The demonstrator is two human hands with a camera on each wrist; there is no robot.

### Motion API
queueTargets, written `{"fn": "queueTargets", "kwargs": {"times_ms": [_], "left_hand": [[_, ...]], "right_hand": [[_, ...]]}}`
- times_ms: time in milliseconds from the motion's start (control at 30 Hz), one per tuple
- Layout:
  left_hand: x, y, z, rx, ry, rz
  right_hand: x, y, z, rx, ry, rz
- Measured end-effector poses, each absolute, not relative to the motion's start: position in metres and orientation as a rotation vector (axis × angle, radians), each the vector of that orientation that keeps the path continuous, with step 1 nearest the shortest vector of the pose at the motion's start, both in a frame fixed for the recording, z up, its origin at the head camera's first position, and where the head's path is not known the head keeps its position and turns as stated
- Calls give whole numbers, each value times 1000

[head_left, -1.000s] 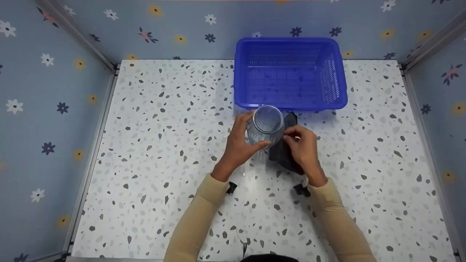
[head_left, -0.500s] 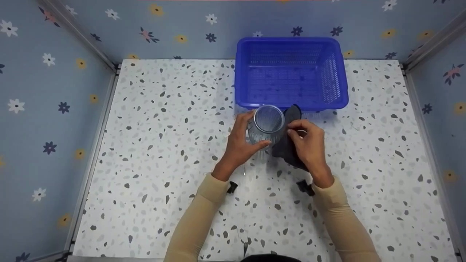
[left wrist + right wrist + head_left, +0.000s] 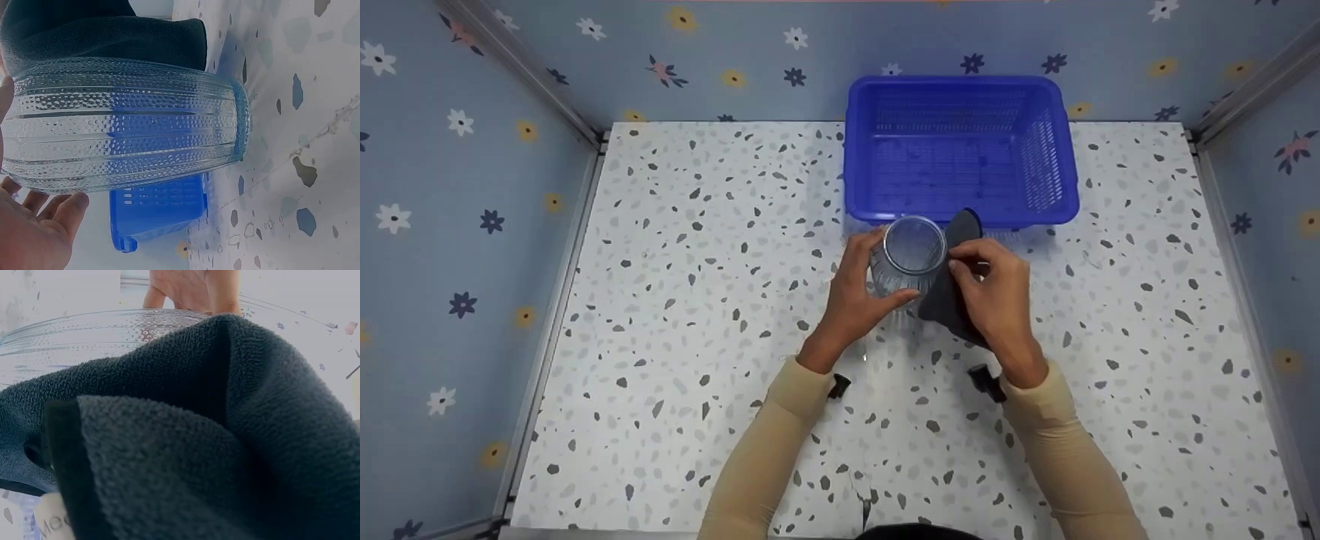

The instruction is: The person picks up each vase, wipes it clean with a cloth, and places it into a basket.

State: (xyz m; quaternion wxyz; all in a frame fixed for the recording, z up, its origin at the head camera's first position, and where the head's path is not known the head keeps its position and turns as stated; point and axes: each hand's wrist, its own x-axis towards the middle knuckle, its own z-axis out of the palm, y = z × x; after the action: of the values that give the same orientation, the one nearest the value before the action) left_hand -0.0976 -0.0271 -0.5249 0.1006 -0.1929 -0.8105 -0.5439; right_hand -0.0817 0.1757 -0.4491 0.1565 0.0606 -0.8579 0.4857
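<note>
Glass jar between left fingers

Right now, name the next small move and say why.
Probably wipe the dark terry cloth down the right side of the ribbed glass jar: the right hand holds the cloth beside it, and the left hand grips the jar opposite, which should steady it.

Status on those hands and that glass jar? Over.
Left hand holds glass jar. Right hand pinches dark cloth beside it. Blue basket beyond, not between the hands.
</note>
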Motion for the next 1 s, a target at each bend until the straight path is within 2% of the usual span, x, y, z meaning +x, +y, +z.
{"fn": "queueTargets", "kwargs": {"times_ms": [667, 1000], "left_hand": [[-98, -26, -527, -575, -2353, -1590], [-97, -26, -528, -570, -2378, -1601]], "right_hand": [[-78, 179, -475, 98, -2479, 1402], [-84, 179, -514, 20, -2599, 1409]]}}
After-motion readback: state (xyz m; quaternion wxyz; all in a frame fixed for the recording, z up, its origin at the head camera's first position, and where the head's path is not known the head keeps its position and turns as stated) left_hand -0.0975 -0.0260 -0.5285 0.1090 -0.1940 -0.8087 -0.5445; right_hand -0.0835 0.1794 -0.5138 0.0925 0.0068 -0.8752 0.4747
